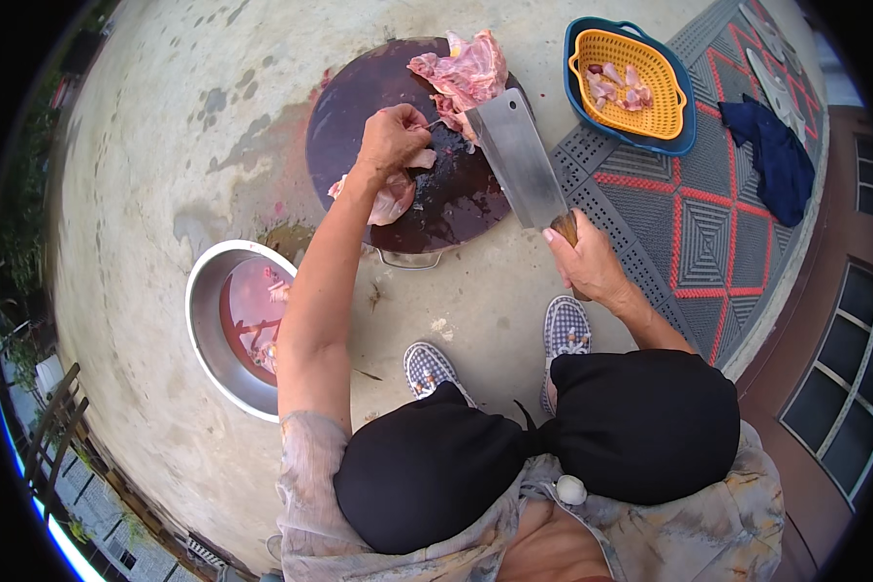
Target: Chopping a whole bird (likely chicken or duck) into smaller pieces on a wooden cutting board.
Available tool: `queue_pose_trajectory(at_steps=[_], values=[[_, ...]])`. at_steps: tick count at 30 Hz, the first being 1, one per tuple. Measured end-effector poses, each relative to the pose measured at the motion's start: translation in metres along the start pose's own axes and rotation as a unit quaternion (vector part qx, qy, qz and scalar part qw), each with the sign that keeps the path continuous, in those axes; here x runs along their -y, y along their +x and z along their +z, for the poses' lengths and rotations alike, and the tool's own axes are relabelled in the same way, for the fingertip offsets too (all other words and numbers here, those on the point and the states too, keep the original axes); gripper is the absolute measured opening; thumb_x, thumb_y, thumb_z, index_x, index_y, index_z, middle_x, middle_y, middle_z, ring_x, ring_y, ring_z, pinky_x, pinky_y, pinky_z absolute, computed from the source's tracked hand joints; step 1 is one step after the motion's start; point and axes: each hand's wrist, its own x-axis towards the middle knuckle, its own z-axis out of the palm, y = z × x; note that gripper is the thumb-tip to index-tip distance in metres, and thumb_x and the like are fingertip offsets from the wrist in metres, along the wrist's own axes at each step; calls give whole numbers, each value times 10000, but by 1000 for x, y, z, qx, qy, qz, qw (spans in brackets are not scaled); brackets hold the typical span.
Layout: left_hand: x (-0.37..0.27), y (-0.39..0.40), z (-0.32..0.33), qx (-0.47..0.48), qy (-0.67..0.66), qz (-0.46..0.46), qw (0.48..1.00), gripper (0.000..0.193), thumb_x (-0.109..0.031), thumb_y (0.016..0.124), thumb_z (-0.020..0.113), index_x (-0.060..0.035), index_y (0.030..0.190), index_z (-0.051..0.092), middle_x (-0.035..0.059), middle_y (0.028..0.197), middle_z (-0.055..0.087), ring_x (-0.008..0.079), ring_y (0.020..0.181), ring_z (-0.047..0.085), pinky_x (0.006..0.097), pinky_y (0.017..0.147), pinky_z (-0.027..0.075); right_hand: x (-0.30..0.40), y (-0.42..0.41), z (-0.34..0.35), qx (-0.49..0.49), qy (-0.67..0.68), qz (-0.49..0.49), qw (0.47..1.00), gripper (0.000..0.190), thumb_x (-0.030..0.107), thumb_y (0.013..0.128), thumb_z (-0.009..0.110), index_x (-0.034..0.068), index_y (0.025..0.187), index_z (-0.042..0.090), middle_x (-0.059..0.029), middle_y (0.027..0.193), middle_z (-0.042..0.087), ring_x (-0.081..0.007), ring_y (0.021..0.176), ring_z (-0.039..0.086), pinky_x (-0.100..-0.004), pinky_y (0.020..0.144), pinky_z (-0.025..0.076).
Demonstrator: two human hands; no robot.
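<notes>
My right hand (589, 258) grips the wooden handle of a metal cleaver (520, 160), its broad blade angled up and left over the right edge of a round dark chopping board (356, 94). Above the board's middle, my left hand (396, 134) is closed, thumb against fingers, on a small thin piece that reaches towards the raw meat; what it is cannot be told. A large piece of raw poultry carcass (473, 69) lies at the board's upper right, partly behind the blade. Another raw poultry piece (393, 200) lies at the lower left, partly hidden by my left forearm.
A steel basin (207, 356) with reddish liquid and raw pieces stands at left. At upper right, a yellow basket (589, 47) with raw meat pieces sits in a blue basin (687, 124). A grey and red mat (706, 233) bears dark blue cloth (775, 174). The board has a metal handle (409, 263).
</notes>
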Motion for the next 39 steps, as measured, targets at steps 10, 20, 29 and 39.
queue_pose_trajectory(at_steps=[10,20,29,39], values=[[-26,26,-49,159,-482,-201,838,110,-40,867,646,-10,960,593,108,893,674,160,733,680,270,628,575,-37,-9,11,50,57,29,997,311,265,942,578,-34,950,489,-78,605,529,-145,437,528,-314,408,452],[-78,40,-71,249,-431,-193,846,166,-129,904,638,-11,1012,593,107,921,669,169,783,674,286,716,573,-49,-2,12,6,15,-79,997,279,233,941,565,-32,952,480,-62,577,521,-146,424,521,-305,413,438],[-184,79,-43,226,-466,-161,840,126,-73,881,644,40,936,634,121,838,670,179,718,679,307,621,572,-58,4,21,-9,-17,-112,994,324,273,939,568,-35,960,473,-131,654,576,-192,449,570,-352,432,472],[-294,103,66,179,-449,-162,860,410,-144,967,559,116,1269,465,301,1303,471,317,1052,648,328,768,638,-52,5,22,29,-2,-59,998,426,331,924,574,-78,996,476,-299,791,611,-440,763,635,-503,701,493]])
